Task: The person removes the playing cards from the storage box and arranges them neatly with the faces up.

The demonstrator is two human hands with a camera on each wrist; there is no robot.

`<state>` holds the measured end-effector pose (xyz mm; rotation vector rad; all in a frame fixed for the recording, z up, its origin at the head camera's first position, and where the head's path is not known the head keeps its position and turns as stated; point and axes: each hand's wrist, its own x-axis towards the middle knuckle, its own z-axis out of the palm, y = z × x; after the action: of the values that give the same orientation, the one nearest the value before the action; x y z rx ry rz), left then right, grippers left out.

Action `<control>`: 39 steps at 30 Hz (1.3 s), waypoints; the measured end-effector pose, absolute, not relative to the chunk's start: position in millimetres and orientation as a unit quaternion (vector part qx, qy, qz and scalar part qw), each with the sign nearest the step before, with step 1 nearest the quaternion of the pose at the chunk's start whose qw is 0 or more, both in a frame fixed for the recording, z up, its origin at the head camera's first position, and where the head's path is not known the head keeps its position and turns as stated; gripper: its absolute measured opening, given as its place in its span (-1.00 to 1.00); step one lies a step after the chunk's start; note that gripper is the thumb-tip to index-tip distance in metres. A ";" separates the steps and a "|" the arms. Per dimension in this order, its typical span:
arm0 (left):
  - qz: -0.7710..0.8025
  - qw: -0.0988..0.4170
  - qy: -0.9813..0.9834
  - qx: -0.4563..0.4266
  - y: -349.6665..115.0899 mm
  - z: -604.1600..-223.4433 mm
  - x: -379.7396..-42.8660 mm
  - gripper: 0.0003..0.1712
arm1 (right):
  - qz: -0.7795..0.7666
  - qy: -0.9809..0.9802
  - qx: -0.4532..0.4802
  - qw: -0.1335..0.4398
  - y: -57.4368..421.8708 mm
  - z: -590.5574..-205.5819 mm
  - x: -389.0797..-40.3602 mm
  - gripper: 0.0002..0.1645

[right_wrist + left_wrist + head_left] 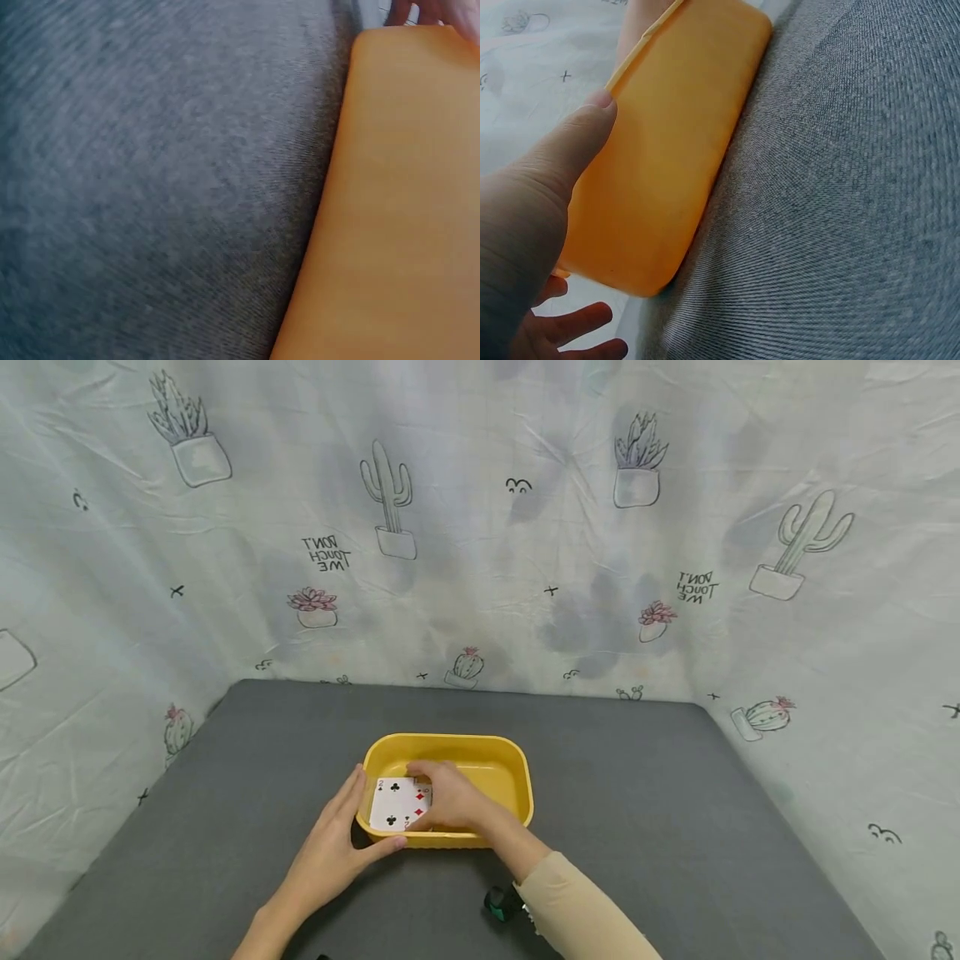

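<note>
If the right hand [452, 797], pinching the cards [393, 804], loosens, they may scatter inside the yellow box [495, 777] which the left hand [330, 852] grips.

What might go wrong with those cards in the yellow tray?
The two of clubs might get nudged crooked, because the right hand is so close to it. The diamond card might slip or bend, because that hand curls over it. The yellow tray could slide if the left hand, at its corner, pushes.
</note>
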<state>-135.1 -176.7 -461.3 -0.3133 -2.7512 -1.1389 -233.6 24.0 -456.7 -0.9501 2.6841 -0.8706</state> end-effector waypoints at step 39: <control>-0.363 0.076 -0.922 -0.110 -179.7 -465.9 -132.3 0.37 | -0.202 0.924 -0.323 0.025 16.7 -453.6 -223.5 0.06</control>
<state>-132.3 -179.7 -465.9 -0.3298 -2.7647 -1.0885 -223.5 16.7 -453.6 -0.9993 2.8592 -0.6236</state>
